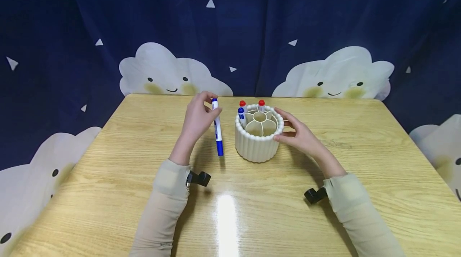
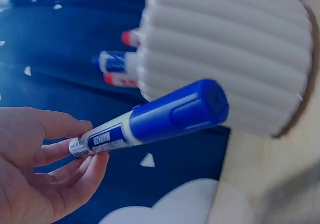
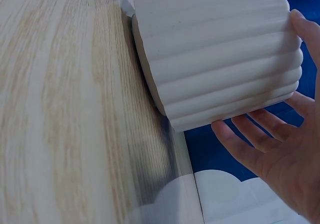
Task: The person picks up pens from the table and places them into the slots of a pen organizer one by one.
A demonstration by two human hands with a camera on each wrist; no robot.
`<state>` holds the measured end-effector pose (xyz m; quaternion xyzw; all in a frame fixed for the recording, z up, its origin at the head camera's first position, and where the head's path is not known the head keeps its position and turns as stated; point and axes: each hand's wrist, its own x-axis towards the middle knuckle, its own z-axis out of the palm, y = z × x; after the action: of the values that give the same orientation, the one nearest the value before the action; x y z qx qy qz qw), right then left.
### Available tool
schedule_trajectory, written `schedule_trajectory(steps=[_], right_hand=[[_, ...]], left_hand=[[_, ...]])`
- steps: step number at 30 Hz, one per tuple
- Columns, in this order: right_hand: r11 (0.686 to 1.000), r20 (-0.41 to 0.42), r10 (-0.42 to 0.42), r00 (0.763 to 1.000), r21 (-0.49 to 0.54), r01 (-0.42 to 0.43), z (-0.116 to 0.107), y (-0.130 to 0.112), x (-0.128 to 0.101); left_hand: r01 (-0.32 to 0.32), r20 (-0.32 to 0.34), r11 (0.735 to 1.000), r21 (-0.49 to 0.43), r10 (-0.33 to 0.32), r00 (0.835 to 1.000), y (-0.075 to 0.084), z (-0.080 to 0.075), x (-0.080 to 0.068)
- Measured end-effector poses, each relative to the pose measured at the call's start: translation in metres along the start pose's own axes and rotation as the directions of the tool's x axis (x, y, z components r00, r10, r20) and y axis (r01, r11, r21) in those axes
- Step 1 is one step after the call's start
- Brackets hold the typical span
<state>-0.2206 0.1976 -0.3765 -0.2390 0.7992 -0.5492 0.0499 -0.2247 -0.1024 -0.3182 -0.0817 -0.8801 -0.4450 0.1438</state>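
My left hand (image 1: 200,113) pinches a marker (image 1: 217,127) by its white end, with the blue cap (image 2: 180,108) pointing down above the table. To the right of that marker stands a cream, ribbed pen holder (image 1: 256,149) with a beaded rim and petal-shaped compartments around a round middle one. A blue-capped marker (image 1: 241,117) and two red-capped markers, one at the back left (image 1: 243,104) and one at the back (image 1: 261,105), stand in it. My right hand (image 1: 297,133) holds the holder's right side, thumb at the rim and fingers (image 3: 245,149) spread along the wall.
The wooden table (image 1: 108,177) stretches around the holder on all sides. A dark blue curtain (image 1: 245,29) with white clouds and triangles hangs behind it. Black wrist cameras sit by the left cuff (image 1: 169,179) and the right cuff (image 1: 340,187).
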Motion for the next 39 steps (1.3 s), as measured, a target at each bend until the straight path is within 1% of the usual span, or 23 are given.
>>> schedule_trajectory(steps=[5, 8, 10, 13, 18, 22, 27, 30, 33, 39], right_hand=[[1.0, 0.0, -0.01, 1.0, -0.016, 0.01, -0.001, 0.001, 0.002], [1.0, 0.001, -0.017, 1.0, -0.014, 0.017, -0.001, 0.001, 0.002], [1.0, 0.001, -0.019, 1.0, -0.009, 0.019, -0.002, 0.0, 0.003], [1.0, 0.001, -0.018, 1.0, -0.007, 0.018, -0.002, 0.0, 0.003], [1.0, -0.001, -0.012, 1.0, -0.007, 0.012, -0.002, 0.0, 0.002], [1.0, 0.0, -0.012, 1.0, -0.015, 0.012, -0.001, -0.001, 0.002], [1.0, 0.0, -0.01, 1.0, -0.015, 0.01, 0.0, -0.002, 0.002], [1.0, -0.002, -0.003, 1.0, -0.011, 0.003, 0.0, -0.002, 0.001], [1.0, -0.006, 0.002, 1.0, -0.016, -0.002, 0.0, -0.002, 0.001], [0.999, -0.007, -0.009, 1.0, -0.031, 0.009, 0.0, -0.002, 0.001]], left_hand=[[-0.03, -0.024, 0.995, -0.097, 0.028, 0.999, 0.02, -0.005, -0.005], [-0.092, -0.066, 0.987, -0.13, 0.084, 0.994, 0.032, -0.006, -0.008], [-0.141, -0.098, 0.979, -0.149, 0.128, 0.987, 0.04, -0.007, -0.009], [-0.208, -0.15, 0.959, -0.192, 0.181, 0.972, 0.051, -0.006, -0.009], [-0.302, -0.227, 0.916, -0.265, 0.245, 0.942, 0.065, -0.002, -0.009], [-0.37, -0.274, 0.889, -0.268, 0.298, 0.914, 0.072, 0.001, -0.009], [-0.438, -0.321, 0.869, -0.232, 0.357, 0.877, 0.074, 0.009, -0.009], [-0.477, -0.322, 0.859, -0.187, 0.405, 0.856, 0.073, 0.016, -0.011], [-0.511, -0.292, 0.849, -0.132, 0.459, 0.839, 0.072, 0.023, -0.013], [-0.548, -0.186, 0.835, -0.059, 0.53, 0.827, 0.068, 0.033, -0.014]])
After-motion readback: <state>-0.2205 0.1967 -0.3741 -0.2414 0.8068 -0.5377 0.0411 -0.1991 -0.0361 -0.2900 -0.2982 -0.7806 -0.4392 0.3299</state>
